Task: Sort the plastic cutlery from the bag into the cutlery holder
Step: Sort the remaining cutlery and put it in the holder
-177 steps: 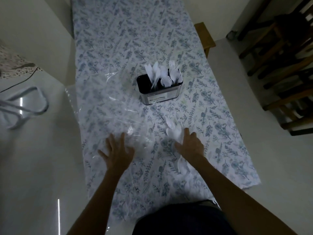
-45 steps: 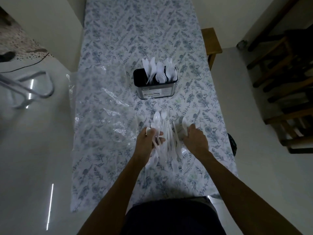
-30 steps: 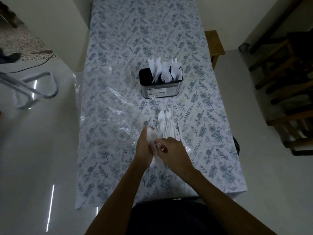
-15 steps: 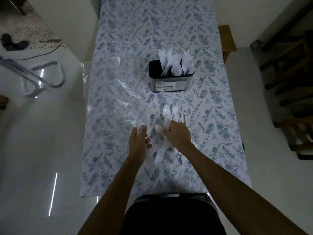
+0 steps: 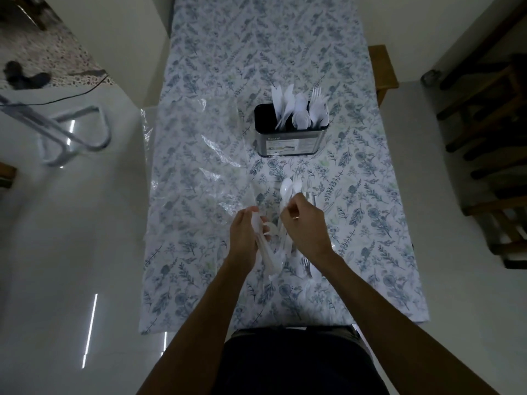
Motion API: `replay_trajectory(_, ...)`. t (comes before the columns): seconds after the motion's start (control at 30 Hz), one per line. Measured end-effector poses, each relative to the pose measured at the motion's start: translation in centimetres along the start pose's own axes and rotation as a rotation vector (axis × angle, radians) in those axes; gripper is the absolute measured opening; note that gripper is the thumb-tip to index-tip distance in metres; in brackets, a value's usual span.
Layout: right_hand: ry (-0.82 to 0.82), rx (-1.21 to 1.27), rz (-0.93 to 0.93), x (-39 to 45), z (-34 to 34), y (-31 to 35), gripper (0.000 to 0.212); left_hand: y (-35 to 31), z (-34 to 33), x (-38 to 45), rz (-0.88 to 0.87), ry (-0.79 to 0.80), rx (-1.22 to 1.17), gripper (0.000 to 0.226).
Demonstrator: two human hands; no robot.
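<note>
A dark metal cutlery holder [image 5: 291, 141] stands mid-table with white plastic knives, spoons and forks upright in it. A pile of loose white plastic cutlery [image 5: 306, 266] lies on the flowered tablecloth in front of me. My left hand [image 5: 246, 238] grips a bunch of white spoons, handles pointing toward me. My right hand [image 5: 306, 226] pinches a white spoon [image 5: 285, 187] whose bowl sticks out beyond the fingers. A clear plastic bag [image 5: 199, 155] lies flat to the left of the holder.
The table [image 5: 256, 38] is narrow, with its flowered cloth hanging over the near edge. A metal chair frame [image 5: 71, 138] stands on the shiny floor at left. Wooden chairs [image 5: 484, 138] crowd the right side.
Since half a second ago my right hand has risen a little from the pile with a spoon pinched in it. My left hand keeps its bunch of spoons.
</note>
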State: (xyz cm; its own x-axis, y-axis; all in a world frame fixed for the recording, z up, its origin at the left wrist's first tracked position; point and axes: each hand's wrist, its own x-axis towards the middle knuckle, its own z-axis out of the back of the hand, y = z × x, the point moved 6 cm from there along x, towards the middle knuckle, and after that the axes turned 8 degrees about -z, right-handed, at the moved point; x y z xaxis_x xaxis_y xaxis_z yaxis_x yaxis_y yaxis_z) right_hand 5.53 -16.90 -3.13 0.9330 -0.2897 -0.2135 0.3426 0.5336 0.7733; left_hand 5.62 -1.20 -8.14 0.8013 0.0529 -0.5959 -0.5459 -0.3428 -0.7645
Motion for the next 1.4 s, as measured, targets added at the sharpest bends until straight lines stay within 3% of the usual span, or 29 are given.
replay_trajectory(0.1,0.116,0.0,0.059,-2.1,-1.4,2.4,0.014,-0.5,-0.6,-0.1,-0.061,0.112,0.007,0.039)
replay_trajectory(0.17,0.19,-0.157,0.129,-3.3,-3.4,3.2,0.018,-0.6,-0.9,-0.5,-0.092,0.155,0.019,0.056)
replay_trajectory(0.27,0.218,-0.33,0.25,-4.5,-5.8,3.5,0.023,0.6,0.7,-0.6,-0.076,0.039,0.068,0.068)
replay_trajectory(0.37,0.362,-0.249,0.231,-3.7,-5.9,2.7,0.023,0.9,2.9,-0.3,-0.096,-0.032,0.039,0.054)
replay_trajectory(0.43,0.308,-0.182,0.122,-1.7,-4.7,1.3,0.016,0.7,4.3,0.0,-0.061,-0.121,0.053,0.042)
replay_trajectory(0.5,0.217,-0.369,0.066,0.5,-4.4,-0.7,0.016,0.6,5.3,-0.1,0.003,-0.183,0.071,0.037)
replay_trajectory(0.57,0.276,-0.624,0.075,1.1,-5.8,-1.7,0.028,0.4,5.5,-0.2,-0.002,-0.163,0.097,0.031)
replay_trajectory(0.63,0.306,-0.713,0.107,1.2,-7.0,-1.9,0.036,0.2,5.6,-0.4,-0.053,-0.128,0.122,0.021)
replay_trajectory(0.73,0.295,-0.689,0.157,1.1,-7.6,-1.1,0.029,0.0,5.6,-0.5,-0.076,-0.119,0.091,0.022)
replay_trajectory(0.8,0.27,-0.478,0.049,1.2,-6.7,-1.1,0.016,-0.2,5.5,-0.5,-0.086,-0.138,0.107,0.028)
replay_trajectory(0.87,0.243,-0.163,-0.034,1.1,-5.5,-0.8,0.016,-0.4,5.0,-0.4,-0.108,-0.147,0.167,0.035)
replay_trajectory(1.0,0.203,0.135,0.057,0.1,-3.3,1.6,0.023,-1.0,2.5,-0.6,-0.18,-0.073,0.29,0.04)
replay_trajectory(1.07,0.176,0.129,0.071,-0.1,-2.8,1.9,0.019,-1.0,1.3,-0.3,-0.186,-0.004,0.318,0.041)
replay_trajectory(1.17,0.319,0.105,0.116,-0.7,-3.0,2.6,0.014,-0.9,-0.1,-0.2,-0.218,0.098,0.321,0.048)
replay_trajectory(1.23,0.414,0.094,0.122,-0.7,-2.6,2.7,0.024,-1.0,0.6,0.0,-0.213,0.037,0.303,0.05)
replay_trajectory(1.33,0.223,0.128,0.066,0.9,0.4,1.2,0.026,-1.2,2.3,0.2,-0.08,-0.09,0.163,0.043)
replay_trajectory(1.4,0.247,-0.177,0.176,1.2,0.4,-0.2,0.021,-0.4,2.9,0.4,0.071,-0.087,-0.056,0.037)
